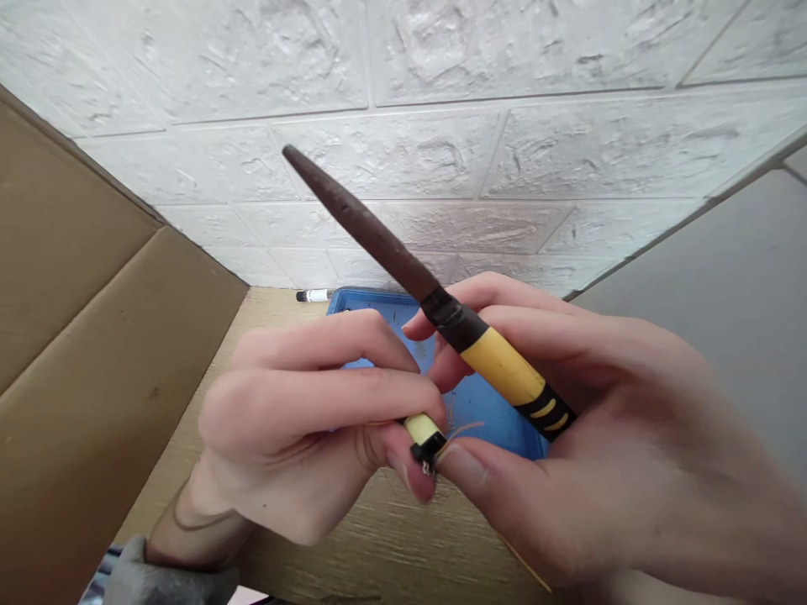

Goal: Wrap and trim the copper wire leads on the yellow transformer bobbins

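My left hand (315,412) is closed, pinching a small coil (421,430) with yellow wrap and a black end between thumb and forefinger. Short metal pins and a thin copper-coloured wire (467,427) stick out at its end. Cradled in my right hand (586,420) is a file (504,365) with a yellow and black handle; its dark brown tapered blade points up and to the left. My right thumb tip touches the coil's end beside the wire, while the right fingers reach behind the coil. Most of the coil's body is hidden by my left fingers.
Below and behind my hands lies a blue tray (498,420) on a wooden table (353,550). A dark-capped small tube (313,296) lies by the tray's back left corner. Cardboard (113,311) stands at left, a white brick-patterned wall (429,160) behind, a grey panel (712,294) at right.
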Action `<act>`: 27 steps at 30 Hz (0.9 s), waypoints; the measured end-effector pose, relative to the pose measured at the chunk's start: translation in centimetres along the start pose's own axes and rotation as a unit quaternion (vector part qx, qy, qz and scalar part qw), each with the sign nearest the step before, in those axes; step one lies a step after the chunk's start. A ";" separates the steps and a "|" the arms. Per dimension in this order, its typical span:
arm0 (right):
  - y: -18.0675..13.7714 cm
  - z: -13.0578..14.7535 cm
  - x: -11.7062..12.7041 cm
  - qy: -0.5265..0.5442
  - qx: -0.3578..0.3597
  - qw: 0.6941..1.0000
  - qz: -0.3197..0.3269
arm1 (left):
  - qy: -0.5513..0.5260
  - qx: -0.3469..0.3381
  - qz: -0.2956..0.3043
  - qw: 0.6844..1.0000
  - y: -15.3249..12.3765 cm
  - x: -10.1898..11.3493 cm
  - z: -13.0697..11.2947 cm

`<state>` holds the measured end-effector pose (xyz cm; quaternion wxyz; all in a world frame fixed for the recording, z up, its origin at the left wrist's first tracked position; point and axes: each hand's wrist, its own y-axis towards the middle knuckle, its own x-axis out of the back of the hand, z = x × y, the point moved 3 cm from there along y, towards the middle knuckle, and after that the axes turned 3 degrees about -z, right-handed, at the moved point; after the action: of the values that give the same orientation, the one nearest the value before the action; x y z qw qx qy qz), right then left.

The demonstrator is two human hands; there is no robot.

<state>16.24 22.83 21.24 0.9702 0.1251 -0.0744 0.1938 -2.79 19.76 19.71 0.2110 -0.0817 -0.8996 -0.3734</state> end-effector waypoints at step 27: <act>0.7 -0.1 0.2 -0.055 0.041 0.998 -0.001 | -0.027 0.008 -0.021 0.999 0.2 -0.4 -0.4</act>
<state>16.11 23.55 21.30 0.9590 0.1752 -0.1191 0.1882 -2.23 19.63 19.87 0.1793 -0.0713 -0.9094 -0.3684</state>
